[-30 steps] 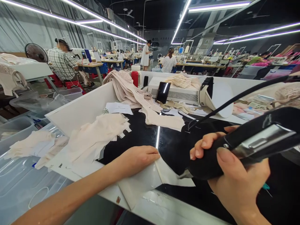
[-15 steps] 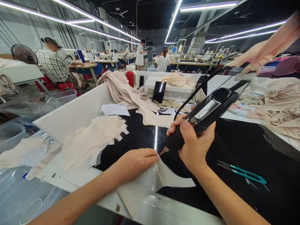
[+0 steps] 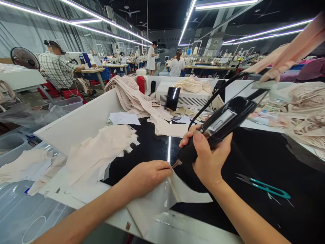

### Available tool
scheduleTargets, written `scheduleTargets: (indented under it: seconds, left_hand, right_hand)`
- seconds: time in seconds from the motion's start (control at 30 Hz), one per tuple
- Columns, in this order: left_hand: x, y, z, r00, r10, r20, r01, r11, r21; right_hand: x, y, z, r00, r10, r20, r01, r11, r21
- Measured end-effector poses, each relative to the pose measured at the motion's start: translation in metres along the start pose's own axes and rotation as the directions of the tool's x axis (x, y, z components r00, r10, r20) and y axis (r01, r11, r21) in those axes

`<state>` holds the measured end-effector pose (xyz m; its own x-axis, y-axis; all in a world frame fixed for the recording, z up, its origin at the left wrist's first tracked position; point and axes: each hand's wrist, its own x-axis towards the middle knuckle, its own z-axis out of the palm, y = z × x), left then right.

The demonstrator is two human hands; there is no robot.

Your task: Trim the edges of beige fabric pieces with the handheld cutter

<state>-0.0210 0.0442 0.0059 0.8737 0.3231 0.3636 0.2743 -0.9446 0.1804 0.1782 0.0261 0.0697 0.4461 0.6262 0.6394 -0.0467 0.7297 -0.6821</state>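
My left hand [image 3: 148, 175] lies knuckles-up on a pale fabric piece [image 3: 186, 192] at the near edge of the black table top [image 3: 256, 159], its fingertips pinching the piece's corner. My right hand [image 3: 207, 154] is wrapped round a black corded hand tool [image 3: 220, 123] with a silver panel. The tool's metal tip touches the fabric right beside my left fingertips. The tool's black cord runs up and to the right.
Teal thread snips [image 3: 264, 185] lie on the table at right. A heap of pale cut pieces [image 3: 99, 152] lies at left, with folded beige fabric [image 3: 132, 95], a white machine box [image 3: 185, 98] and a phone [image 3: 172, 98] behind. Lace pieces [image 3: 304, 115] pile at far right. Other workers sit at distant tables.
My right hand has carried the tool from the near right in toward my left hand, and its tip has come down onto the fabric corner. My left hand has stayed put.
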Motion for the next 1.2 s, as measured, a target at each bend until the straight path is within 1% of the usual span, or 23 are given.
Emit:
scheduleTargets:
  seconds: [0.13, 0.23, 0.4, 0.57, 0.73, 0.87, 0.97, 1.1, 1.2]
  left_hand:
    - [0.0, -0.001, 0.0, 0.999, 0.001, -0.038, -0.003, 1.0, -0.031]
    - [-0.001, -0.001, -0.001, 0.998, 0.004, -0.055, -0.006, 0.999, -0.046]
    - [-0.001, 0.0, -0.003, 0.999, -0.03, -0.024, 0.029, 0.999, -0.043]
    - [0.0, 0.001, -0.003, 0.999, -0.04, -0.001, 0.04, 0.999, -0.026]
    - [-0.002, -0.003, -0.003, 0.999, -0.032, 0.001, 0.032, 0.999, -0.038]
    - [-0.001, -0.006, -0.008, 1.0, -0.007, 0.024, 0.008, 0.999, -0.046]
    - [0.004, -0.001, -0.012, 1.0, 0.022, 0.011, -0.022, 1.0, -0.01]
    - [0.011, 0.011, -0.013, 0.998, 0.054, -0.03, -0.054, 0.999, 0.003]
    - [0.013, 0.019, -0.011, 0.999, 0.052, -0.01, -0.052, 0.999, -0.004]
  right_hand:
    - [0.0, -0.003, -0.001, 0.999, 0.027, -0.02, -0.028, 0.999, -0.025]
    - [0.0, -0.008, -0.004, 1.0, 0.011, -0.014, -0.011, 1.0, -0.004]
    - [-0.003, -0.012, -0.009, 1.0, 0.004, -0.015, -0.004, 1.0, -0.023]
    - [-0.007, -0.012, -0.008, 1.0, -0.003, -0.018, 0.002, 0.999, -0.044]
    - [-0.006, -0.013, -0.008, 1.0, 0.002, -0.009, -0.003, 0.999, -0.052]
    - [-0.004, -0.02, -0.014, 1.0, 0.006, -0.024, -0.007, 1.0, -0.022]
    - [-0.004, -0.026, -0.02, 0.999, -0.005, -0.032, 0.005, 1.0, -0.023]
    - [-0.005, -0.029, -0.024, 0.999, -0.009, -0.04, 0.008, 0.999, -0.036]
    - [-0.006, -0.029, -0.024, 0.999, 0.001, -0.053, -0.003, 0.999, -0.033]
